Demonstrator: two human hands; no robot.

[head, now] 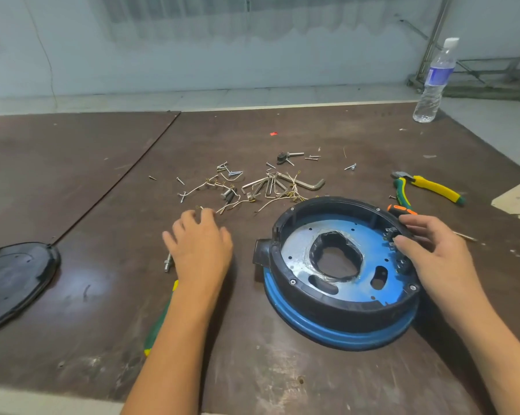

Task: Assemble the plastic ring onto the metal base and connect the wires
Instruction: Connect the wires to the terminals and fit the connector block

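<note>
The black ring (339, 307) sat on the blue base (336, 338) at the right of the table (252, 369), its near edge resting within the base's rim and bolt heads showing at several points round it. Whether it was fully seated could not be told. The right hand (432, 253) gripped the ring's right wall, with the thumb inside beside the small terminals (392, 235) and the fingers curled over the outside. The left hand (201, 244) lay palm down with its fingers loosely spread. Its fingertips were at the near end of the wires (231, 202), and nothing showed it pinching one. The wires lay in a tangle, mixed with loose screws (225, 169) and just beside the hex keys (282, 184). Pulling one wire free would likely drag the others along and scatter the screws across the table, so a single strand needed to be lifted out slowly. The terminals looked slight, and a thumb pressing on them while bracing the ring could bend them. A lug pushed on at an angle might do the same, or sit loose. The wires looked alike, so one could easily go on the wrong terminal. A green screwdriver (159, 322) lay under the left forearm, and a sweep of that arm could roll it off the near edge.
</note>
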